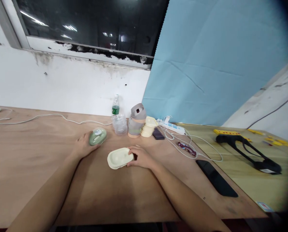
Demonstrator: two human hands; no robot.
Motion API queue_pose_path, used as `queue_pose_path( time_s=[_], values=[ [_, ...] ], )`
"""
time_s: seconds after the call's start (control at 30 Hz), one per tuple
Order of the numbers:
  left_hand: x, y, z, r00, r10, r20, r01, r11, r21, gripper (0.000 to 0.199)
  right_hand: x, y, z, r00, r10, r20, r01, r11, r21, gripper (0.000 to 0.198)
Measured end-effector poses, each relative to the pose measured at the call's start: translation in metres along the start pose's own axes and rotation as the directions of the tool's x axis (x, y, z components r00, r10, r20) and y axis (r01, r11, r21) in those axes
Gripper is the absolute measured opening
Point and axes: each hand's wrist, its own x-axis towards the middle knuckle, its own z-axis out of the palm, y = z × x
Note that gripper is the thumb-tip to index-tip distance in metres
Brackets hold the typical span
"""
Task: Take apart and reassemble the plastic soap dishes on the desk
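Note:
My left hand [82,145] is wrapped round the near-left side of a green oval container [98,137] with a round white sticker on top, which rests on the table. In my right hand [141,157] the right end of a shallow cream oval tray [120,158] is gripped between thumb and fingers. Its hollow side faces up, nearer to me than the green container. Beyond both hands are a stack of clear plastic pieces [120,125], a tall grey stack [136,124] and a stack of similar cream trays [148,127].
A plastic bottle [115,106] with a green label stands at the wall. To the right lie a white power strip [174,127] with loose cables, a dark red object [187,149], a black phone [216,178] and a black frame-like object [247,151]. A blurred dark block [158,133] sits beside the cream stack.

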Motion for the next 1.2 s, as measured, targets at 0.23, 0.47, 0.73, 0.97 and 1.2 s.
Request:
queue_pose_path(
  time_s=[0.23, 0.47, 0.73, 0.97, 1.2],
  values=[
    [-0.003, 0.010, 0.008, 0.963, 0.264, 0.056, -0.252, 0.955, -0.157, 0.089, -0.004, 0.019, -0.004, 0.937, 0.204, -0.283, -0.181, 0.978, 0.105, 0.041],
    [-0.003, 0.008, 0.011, 0.959, 0.279, 0.043, -0.267, 0.946, -0.182, 0.090, -0.003, 0.028, -0.004, 0.845, 0.360, -0.396, -0.275, 0.927, 0.255, 0.031],
    [-0.004, 0.010, 0.007, 0.958, 0.282, 0.056, -0.266, 0.943, -0.198, 0.090, -0.004, 0.030, -0.020, 0.844, 0.188, -0.502, -0.243, 0.969, -0.044, 0.025],
    [-0.004, 0.011, 0.008, 0.961, 0.270, 0.052, -0.256, 0.947, -0.193, 0.089, -0.011, 0.037, -0.027, 0.655, 0.202, -0.728, -0.257, 0.966, 0.036, 0.025],
    [-0.004, 0.010, 0.009, 0.957, 0.283, 0.065, -0.265, 0.944, -0.197, 0.089, -0.015, 0.068, -0.047, 0.118, 0.396, -0.911, -0.312, 0.885, 0.345, 0.041]
  ],
)
